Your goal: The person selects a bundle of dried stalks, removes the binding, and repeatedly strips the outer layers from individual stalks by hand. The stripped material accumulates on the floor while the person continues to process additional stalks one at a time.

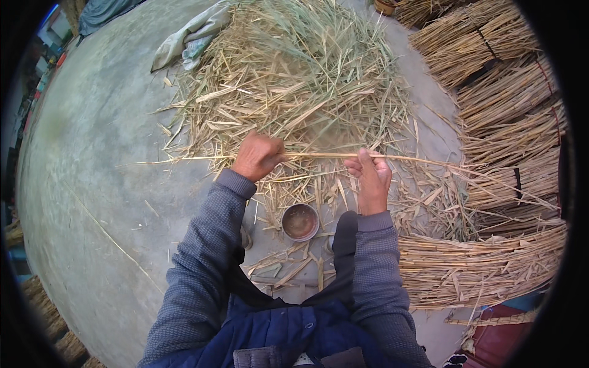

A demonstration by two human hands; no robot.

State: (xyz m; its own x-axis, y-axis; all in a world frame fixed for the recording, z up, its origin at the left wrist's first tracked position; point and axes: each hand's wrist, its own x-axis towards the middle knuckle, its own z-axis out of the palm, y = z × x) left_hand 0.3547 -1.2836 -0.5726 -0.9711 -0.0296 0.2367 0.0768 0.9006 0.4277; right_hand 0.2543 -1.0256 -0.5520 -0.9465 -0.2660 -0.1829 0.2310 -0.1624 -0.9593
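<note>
A long, thin reed stalk (pixel 325 155) runs crosswise in front of me, held in both hands. My left hand (pixel 257 157) is closed round it in a fist, and the stalk's thin end sticks out to the left. My right hand (pixel 370 178) pinches the stalk between thumb and fingers, with the rest reaching right toward the bundles. Beyond my hands lies a big heap of dry leaves and husks (pixel 288 92), straw-coloured and partly green. Between my feet, below the hands, stands a small round bowl (pixel 300 222), its inside brownish.
Tied reed bundles (pixel 509 110) are stacked along the right, and another reed bundle (pixel 478 270) lies nearer, beside my right arm. A pale sack (pixel 191 37) rests at the heap's far left. One loose stalk (pixel 113 239) lies on the grey concrete floor (pixel 92 153).
</note>
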